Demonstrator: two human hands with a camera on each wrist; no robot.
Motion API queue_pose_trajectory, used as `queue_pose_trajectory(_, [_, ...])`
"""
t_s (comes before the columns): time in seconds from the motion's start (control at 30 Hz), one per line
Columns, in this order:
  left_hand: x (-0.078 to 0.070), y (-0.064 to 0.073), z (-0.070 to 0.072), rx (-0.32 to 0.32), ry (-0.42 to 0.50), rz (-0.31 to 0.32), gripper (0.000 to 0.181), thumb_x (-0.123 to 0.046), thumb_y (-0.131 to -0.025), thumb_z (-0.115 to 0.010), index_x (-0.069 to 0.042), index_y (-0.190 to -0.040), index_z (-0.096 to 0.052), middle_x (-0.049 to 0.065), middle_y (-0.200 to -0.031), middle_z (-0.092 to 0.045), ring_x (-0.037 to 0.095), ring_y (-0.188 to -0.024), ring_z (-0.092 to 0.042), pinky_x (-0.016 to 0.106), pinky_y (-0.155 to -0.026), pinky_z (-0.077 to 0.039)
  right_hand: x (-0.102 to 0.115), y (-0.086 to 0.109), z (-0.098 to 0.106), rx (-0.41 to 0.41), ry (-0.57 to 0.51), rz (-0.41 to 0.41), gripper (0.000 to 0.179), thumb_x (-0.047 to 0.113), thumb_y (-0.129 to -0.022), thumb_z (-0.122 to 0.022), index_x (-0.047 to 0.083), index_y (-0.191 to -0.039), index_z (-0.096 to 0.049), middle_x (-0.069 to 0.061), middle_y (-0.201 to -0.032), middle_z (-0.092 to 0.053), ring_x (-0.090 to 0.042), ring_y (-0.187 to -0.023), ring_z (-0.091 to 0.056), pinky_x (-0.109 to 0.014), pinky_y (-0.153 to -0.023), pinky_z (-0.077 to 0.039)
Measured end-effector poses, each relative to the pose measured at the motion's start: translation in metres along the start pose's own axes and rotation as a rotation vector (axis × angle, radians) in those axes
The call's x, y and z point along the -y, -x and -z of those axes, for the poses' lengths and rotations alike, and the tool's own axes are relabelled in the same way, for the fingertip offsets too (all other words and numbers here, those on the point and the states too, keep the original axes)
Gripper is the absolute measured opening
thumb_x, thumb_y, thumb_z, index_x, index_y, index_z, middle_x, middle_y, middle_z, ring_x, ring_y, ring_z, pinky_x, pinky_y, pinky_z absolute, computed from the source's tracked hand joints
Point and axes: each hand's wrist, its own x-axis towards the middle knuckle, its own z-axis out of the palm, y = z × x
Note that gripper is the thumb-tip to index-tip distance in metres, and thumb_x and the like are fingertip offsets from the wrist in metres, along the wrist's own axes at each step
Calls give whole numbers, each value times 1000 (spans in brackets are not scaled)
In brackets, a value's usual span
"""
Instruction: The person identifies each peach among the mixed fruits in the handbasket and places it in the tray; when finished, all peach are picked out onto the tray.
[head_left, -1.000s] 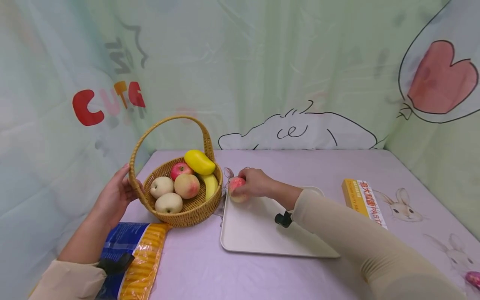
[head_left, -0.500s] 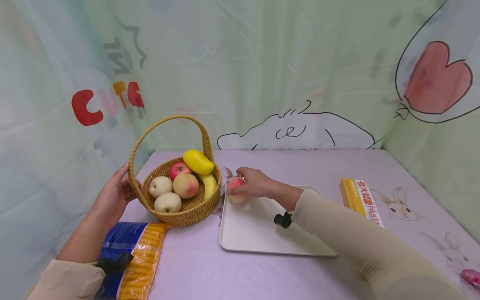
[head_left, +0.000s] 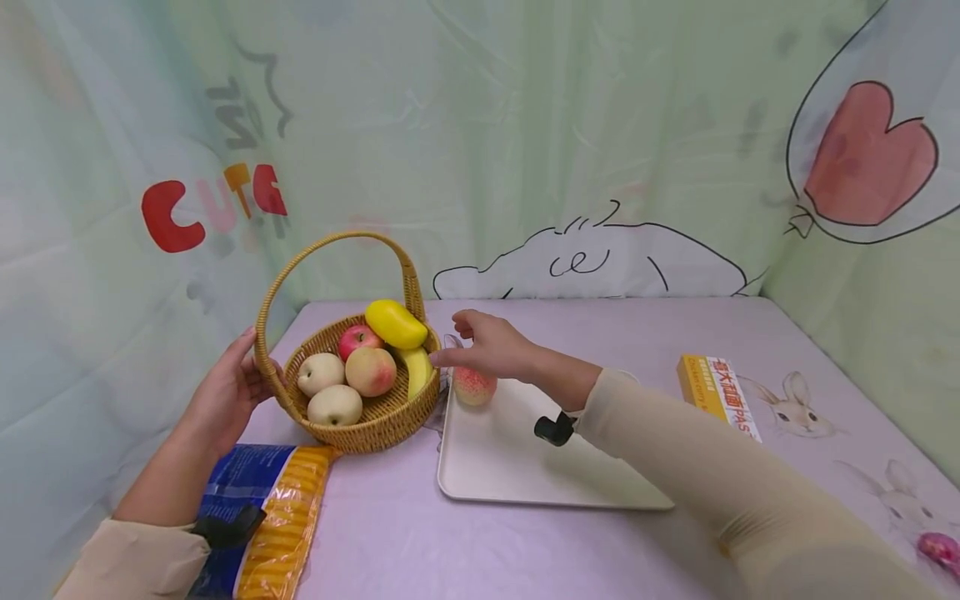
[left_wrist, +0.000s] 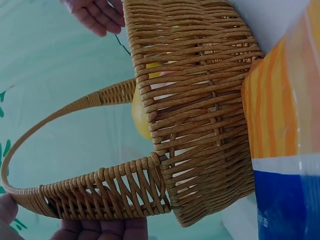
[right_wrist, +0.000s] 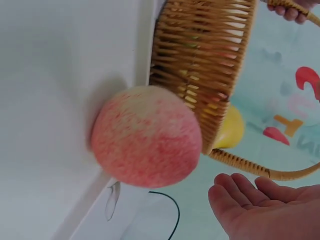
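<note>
My left hand (head_left: 228, 400) grips the side of the handle of a wicker basket (head_left: 390, 432), fingers behind it in the left wrist view. Inside the basket lie a mango (head_left: 396, 323), a banana (head_left: 417, 375), a red apple (head_left: 357, 338), a yellowish peach (head_left: 371, 372) and two pale round fruits (head_left: 335, 406). A pink speckled peach (right_wrist: 147, 137) rests at the back left corner of a white tray (head_left: 540, 471). Just above this peach, my right hand (head_left: 498, 346) holds nothing, its fingers spread from the thumb and pointing toward the basket.
A blue and orange plastic packet (head_left: 281, 517) lies in front of the basket at the left. Right of the tray is a yellow and white pasta box (head_left: 718, 393). Something pink and shiny (head_left: 939, 552) sits at the far right edge. A printed curtain (head_left: 525, 150) closes off the back.
My right hand has let go of the pink peach and risen slightly up and left. The peach stays on the tray corner. My left hand keeps its hold on the handle.
</note>
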Motion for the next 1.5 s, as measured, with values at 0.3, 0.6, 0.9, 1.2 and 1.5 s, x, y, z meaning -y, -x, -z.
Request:
queue_pose_trajectory(0.3, [0, -2, 0, 25, 3, -31, 55, -64, -106, -37, -21, -86, -66, -8, -83, -65, 14, -93, -61, 24, -95, -44, 22, -6, -4, 28, -69, 1, 88, 52, -88, -77, 6, -155, -42, -15, -154, -52, -28, -139, -52, -44, -114, -45])
queue_pose_trajectory(0.6, [2, -1, 0, 39, 6, -59, 53, -60, -108, -37, -19, -88, -65, -6, -82, -66, 14, -89, -61, 25, -93, -45, 38, -20, -8, 53, -39, 20, 80, 55, -88, -76, 4, -145, -52, -12, -134, -64, -24, -114, -61, -36, -95, -55])
queue_pose_trajectory(0.9, [-1, -2, 1, 21, -23, -31, 52, -63, -106, -37, -23, -89, -65, -8, -87, -64, 15, -96, -60, 24, -94, -45, 62, -35, -8, 111, 84, 50, 84, 56, -90, -73, 1, -149, -50, -13, -143, -60, -25, -124, -59, -38, -101, -53])
queue_pose_trajectory(1.2, [2, 0, 2, 10, -17, -29, 52, -63, -106, -37, -23, -87, -65, -7, -85, -65, 15, -93, -61, 24, -93, -46, 75, -62, -21, 185, 201, 83, 53, 58, -91, -72, 5, -93, -66, 1, -81, -61, -11, -73, -53, -23, -69, -45])
queue_pose_trajectory(1.5, [4, 0, 1, 12, -17, -35, 51, -62, -107, -38, -23, -88, -65, -6, -86, -65, 17, -95, -61, 24, -94, -45, 82, -82, -37, 250, 281, 94, 60, 57, -90, -73, 17, -62, -39, 7, -58, -26, -10, -53, -29, -24, -55, -29])
